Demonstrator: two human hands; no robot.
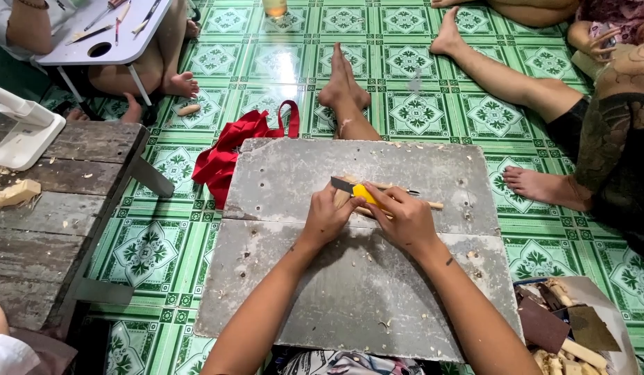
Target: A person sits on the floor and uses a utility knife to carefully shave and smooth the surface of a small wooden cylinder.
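A board point(357, 278) is lying on the tiled floor point(405, 62), a cloth bag point(228, 153) resting at its far left corner, a wooden bench point(51, 229) standing left, a scrap-filled tray point(599, 298) sitting right.

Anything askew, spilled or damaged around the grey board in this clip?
Yes. The grey board has a crack across its middle and chipped edges, with wood shavings scattered on it. A red cloth bag lies crumpled at its far left corner. The left hand and right hand hold a yellow utility knife against a wooden stick.
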